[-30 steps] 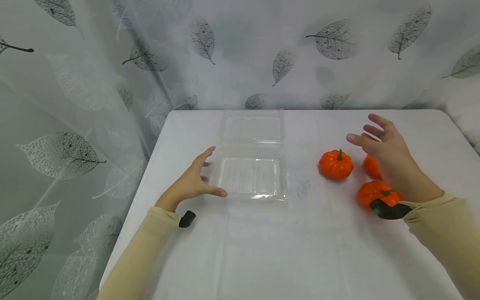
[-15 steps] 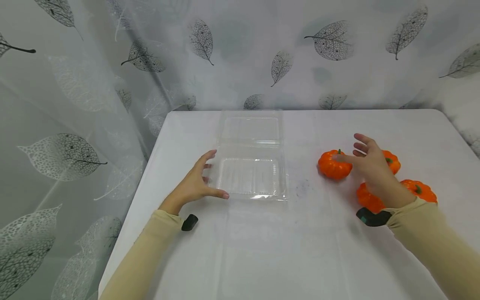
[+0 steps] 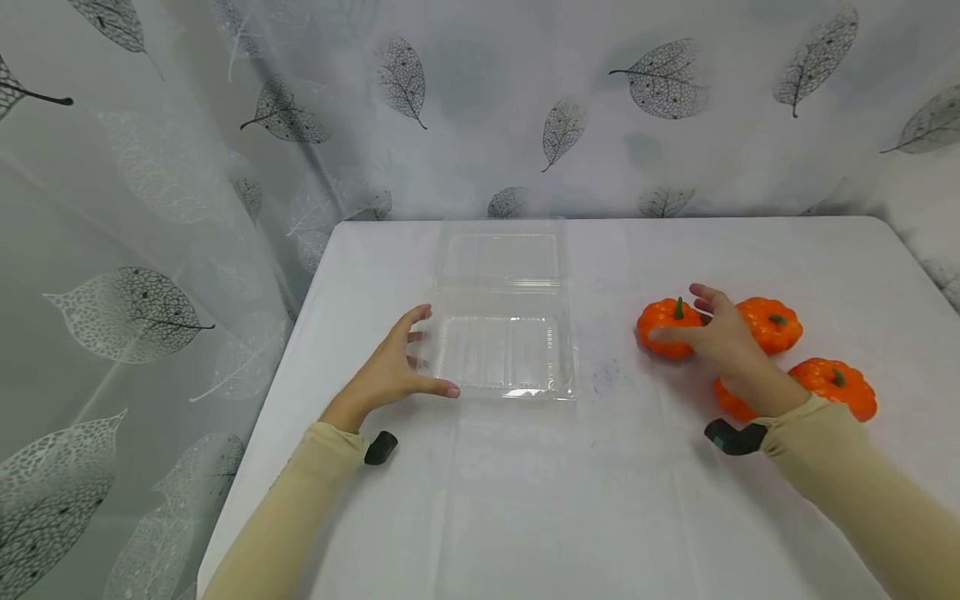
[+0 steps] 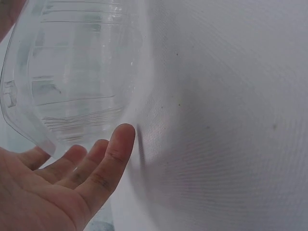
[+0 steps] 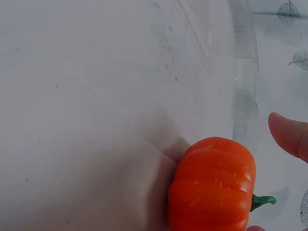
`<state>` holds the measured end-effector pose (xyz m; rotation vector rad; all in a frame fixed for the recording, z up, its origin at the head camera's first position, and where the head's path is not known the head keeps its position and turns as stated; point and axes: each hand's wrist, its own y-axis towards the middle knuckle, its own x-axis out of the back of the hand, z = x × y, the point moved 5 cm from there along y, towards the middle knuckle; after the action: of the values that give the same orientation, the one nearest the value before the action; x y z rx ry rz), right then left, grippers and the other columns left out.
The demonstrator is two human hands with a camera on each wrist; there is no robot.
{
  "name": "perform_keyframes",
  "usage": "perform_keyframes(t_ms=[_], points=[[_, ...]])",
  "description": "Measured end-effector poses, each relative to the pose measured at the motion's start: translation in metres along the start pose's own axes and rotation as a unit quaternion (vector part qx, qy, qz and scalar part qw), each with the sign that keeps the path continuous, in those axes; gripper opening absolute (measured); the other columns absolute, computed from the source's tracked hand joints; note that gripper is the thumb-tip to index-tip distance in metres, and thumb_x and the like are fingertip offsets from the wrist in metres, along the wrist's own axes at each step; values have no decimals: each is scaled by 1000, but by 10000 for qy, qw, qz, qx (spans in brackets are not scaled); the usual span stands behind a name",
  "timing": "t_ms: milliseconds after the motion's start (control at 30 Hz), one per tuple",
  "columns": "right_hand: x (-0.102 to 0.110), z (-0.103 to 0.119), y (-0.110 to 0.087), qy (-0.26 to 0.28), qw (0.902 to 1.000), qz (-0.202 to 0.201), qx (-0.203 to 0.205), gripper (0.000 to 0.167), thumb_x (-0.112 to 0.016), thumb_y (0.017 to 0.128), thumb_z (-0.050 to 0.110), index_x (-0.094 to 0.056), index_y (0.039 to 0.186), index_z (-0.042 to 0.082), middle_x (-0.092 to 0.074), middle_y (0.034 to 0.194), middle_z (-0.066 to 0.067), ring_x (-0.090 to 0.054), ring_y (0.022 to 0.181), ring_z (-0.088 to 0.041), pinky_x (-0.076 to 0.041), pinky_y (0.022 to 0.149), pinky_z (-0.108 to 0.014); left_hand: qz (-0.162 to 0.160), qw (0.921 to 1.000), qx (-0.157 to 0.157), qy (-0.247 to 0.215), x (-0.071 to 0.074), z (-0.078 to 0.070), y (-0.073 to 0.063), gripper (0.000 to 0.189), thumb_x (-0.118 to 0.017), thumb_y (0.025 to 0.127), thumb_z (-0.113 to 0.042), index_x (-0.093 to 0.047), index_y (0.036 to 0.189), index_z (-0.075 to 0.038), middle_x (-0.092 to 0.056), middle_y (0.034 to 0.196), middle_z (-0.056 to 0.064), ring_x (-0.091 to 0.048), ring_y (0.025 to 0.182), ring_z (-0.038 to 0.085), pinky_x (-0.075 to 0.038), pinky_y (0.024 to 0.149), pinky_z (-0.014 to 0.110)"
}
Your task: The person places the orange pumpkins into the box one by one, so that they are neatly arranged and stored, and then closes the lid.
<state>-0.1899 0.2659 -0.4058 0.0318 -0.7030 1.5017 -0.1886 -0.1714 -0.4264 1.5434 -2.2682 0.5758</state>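
Observation:
An open clear plastic clamshell container (image 3: 562, 358) lies on the table, its lid (image 3: 502, 254) folded back toward the curtain. My left hand (image 3: 382, 367) is at the container's left side, thumb by the near corner and fingers (image 4: 103, 175) spread along the wall. A small orange pumpkin (image 3: 660, 315) with a green stem sits right of the container. Over its right side is my right hand (image 3: 731, 346), thumb and fingers spread apart with nothing gripped. In the right wrist view, the thumb (image 5: 288, 137) stands apart from the pumpkin (image 5: 211, 187), above its stem.
More orange pumpkins stand at the right: one at the back (image 3: 772, 323), one in front (image 3: 843, 387), and one partly hidden under the right wrist (image 3: 731, 402). A white cloth covers the table (image 3: 555, 500). A leaf-patterned curtain (image 3: 480, 108) hangs behind and at left.
My right hand has moved left and down, from above the right-hand pumpkins to the leftmost pumpkin. My left hand has stayed nearly still at the container.

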Motion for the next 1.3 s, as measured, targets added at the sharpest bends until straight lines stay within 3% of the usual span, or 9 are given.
perform_keyframes(t_ms=[467,800,1300], points=[[-15,0,4,-464,9989,45,-45,106,-79,89,17,-3,163,8,-11,161,-31,-19,143,-52,-21,114,-67,-34,9999,42,-99,1,2,-2,138,-102,53,-39,-18,161,-21,-24,164,-2,-43,138,32,-53,96,49],[-22,-2,5,-775,9967,-28,229,106,-79,87,8,-4,162,7,-14,155,-36,-21,140,-55,-23,113,-68,44,9995,172,-277,0,2,-2,138,-102,54,-38,-16,161,-24,-22,164,-4,-60,119,37,-56,91,48],[-38,5,-3,-477,9973,217,518,105,-79,88,11,-4,162,6,-13,160,-32,-21,142,-52,-23,115,-65,91,9987,206,-452,-3,4,-2,138,-102,54,-34,-16,162,-24,-22,164,-6,-58,120,37,-56,90,47]])
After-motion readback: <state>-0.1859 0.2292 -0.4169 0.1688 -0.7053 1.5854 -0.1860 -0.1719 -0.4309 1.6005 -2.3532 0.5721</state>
